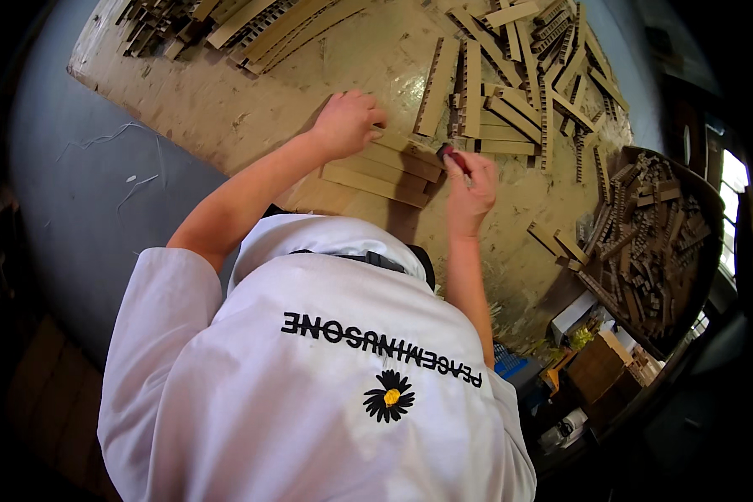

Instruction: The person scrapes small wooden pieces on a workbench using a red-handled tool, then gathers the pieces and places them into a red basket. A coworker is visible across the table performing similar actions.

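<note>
Several flat cardboard strips (pixel 373 184) lie side by side on the worktable in front of me. My left hand (pixel 349 125) is at their far left end, its fingers curled down and their tips partly hidden, so what they grip is unclear. Across from it, at the right end of the strips, my right hand (pixel 472 188) is closed around a small red-and-black handled tool (pixel 455 159). The tool's tip points toward the strips' far right corner; its exact kind is too small to make out.
Notched cardboard strips (pixel 552 92) lie jumbled at the far right of the worktable (pixel 176 109). More strips (pixel 263 33) are stacked at the far left. A large bin (pixel 711 201) full of strip pieces stands at the right, with a cardboard box (pixel 598 368) below it.
</note>
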`<state>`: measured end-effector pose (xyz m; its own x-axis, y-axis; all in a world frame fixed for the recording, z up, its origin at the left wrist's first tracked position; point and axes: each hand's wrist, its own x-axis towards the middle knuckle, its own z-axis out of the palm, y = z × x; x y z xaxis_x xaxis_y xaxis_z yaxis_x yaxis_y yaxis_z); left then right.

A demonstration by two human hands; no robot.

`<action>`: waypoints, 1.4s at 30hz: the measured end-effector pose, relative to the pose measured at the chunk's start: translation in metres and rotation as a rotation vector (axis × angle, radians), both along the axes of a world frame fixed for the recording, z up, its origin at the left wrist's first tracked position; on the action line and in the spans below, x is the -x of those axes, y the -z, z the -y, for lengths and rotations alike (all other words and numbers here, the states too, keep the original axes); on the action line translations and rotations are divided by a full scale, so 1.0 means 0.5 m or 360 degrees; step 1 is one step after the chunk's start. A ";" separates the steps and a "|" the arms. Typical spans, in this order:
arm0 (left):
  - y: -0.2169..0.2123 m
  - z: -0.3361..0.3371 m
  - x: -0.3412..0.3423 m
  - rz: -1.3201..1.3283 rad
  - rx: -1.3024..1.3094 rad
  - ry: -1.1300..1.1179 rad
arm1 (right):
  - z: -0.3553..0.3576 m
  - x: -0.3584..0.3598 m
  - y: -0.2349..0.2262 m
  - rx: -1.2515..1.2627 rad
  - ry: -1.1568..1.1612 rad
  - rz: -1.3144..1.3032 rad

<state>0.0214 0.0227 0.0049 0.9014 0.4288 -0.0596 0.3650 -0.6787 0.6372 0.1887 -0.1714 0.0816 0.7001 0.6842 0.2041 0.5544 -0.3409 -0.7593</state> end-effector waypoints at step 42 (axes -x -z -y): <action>-0.166 -0.189 0.097 0.0882 -0.0097 -0.0967 | 0.020 0.034 0.095 0.0244 -0.0436 0.0507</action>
<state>-0.0273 0.1173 0.0880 0.4029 0.8394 0.3648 0.3230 -0.5033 0.8015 0.1717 -0.1812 0.0341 0.4074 0.8749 0.2618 0.8381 -0.2443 -0.4878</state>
